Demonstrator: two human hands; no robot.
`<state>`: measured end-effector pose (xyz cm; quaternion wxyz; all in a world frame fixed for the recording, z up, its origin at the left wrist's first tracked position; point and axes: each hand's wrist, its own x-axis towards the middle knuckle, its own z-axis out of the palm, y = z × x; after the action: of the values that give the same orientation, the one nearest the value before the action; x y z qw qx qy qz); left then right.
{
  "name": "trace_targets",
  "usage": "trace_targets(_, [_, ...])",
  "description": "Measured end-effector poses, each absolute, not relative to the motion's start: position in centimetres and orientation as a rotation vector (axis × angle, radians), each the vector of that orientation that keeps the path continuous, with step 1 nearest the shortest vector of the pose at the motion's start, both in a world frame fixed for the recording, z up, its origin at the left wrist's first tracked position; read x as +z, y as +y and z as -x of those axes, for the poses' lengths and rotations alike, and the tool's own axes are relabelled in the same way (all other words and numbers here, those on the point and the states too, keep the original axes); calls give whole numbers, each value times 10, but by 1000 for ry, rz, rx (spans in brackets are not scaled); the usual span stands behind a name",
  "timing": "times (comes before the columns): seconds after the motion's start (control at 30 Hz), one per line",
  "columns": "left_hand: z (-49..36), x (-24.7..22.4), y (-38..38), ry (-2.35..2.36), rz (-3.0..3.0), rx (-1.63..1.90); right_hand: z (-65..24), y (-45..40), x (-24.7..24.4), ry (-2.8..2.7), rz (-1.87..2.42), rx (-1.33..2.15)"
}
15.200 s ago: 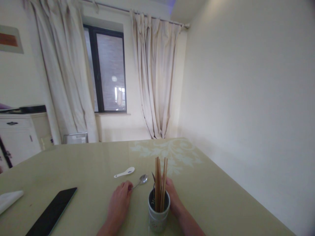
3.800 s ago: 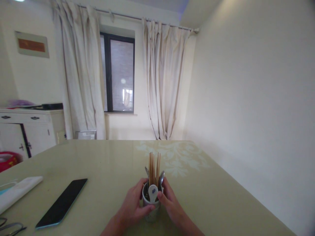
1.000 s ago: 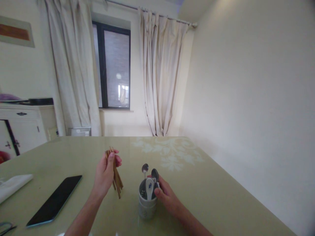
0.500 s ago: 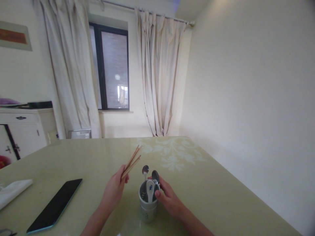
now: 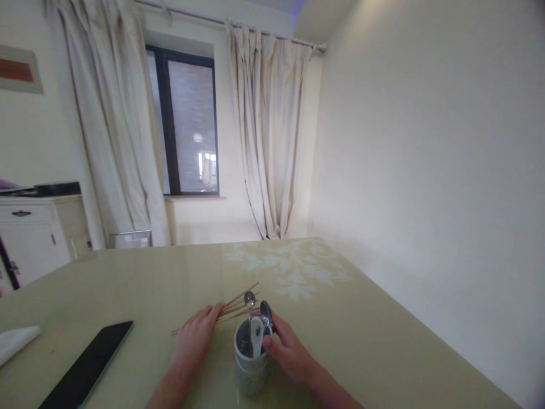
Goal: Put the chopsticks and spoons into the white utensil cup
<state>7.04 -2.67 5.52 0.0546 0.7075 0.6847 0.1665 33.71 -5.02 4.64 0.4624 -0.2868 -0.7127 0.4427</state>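
We view a pale green table [image 5: 374, 352] whose far right part bears a whitish leaf-scroll pattern; beyond it, cream curtains [image 5: 272, 130] hang on both sides of a dark-framed window [image 5: 191, 125], and a white cabinet [image 5: 32, 244] stands at far left. On the near left of the tabletop we find a black tablet-like device [image 5: 89, 363] lying flat, with part of a white object [image 5: 17, 343] at the picture's edge. The two hands are apart. We see the right hand [image 5: 289, 346] clasped on the right side of an upright ceramic utensil cup [image 5: 251, 372], its thumb near the rim; the left hand [image 5: 196, 335] lies palm down over a bundle of wooden chopsticks [image 5: 233, 309], though we cannot tell how firmly its fingers close on them. The chopsticks lie low behind and left of the cup, their ends slightly fanned. Inside the cup we note a white soup spoon [image 5: 256, 334] with a blue mark, set between two metal spoons [image 5: 266, 311], bowls uppermost.
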Motion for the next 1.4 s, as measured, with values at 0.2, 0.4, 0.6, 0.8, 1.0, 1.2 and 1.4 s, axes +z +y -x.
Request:
trace_targets(0.2, [-58,59,-26,2261,-1979,466,-337,-50,46,-1752,719,1072])
trace_targets(0.4, [-66,60,-30,2263,-2104,429,-337,-44,34,-1734,697,1130])
trace_targets(0.6, [-69,54,-26,2265,-2103,451,-338,-43,32,-1758,716,1109])
trace_targets(0.8, [-65,51,-27,2189,-1972,553,-338,-44,35,-1753,712,1112])
trace_targets(1.0, [-67,49,-29,2221,-1933,492,-338,-42,29,-1747,744,1097])
trace_targets(1.2, [-64,47,-25,2164,-1908,536,-338,-45,34,-1785,736,1067])
trace_targets(1.4, [-64,42,-24,2135,-2016,493,-336,-47,39,-1798,696,1073])
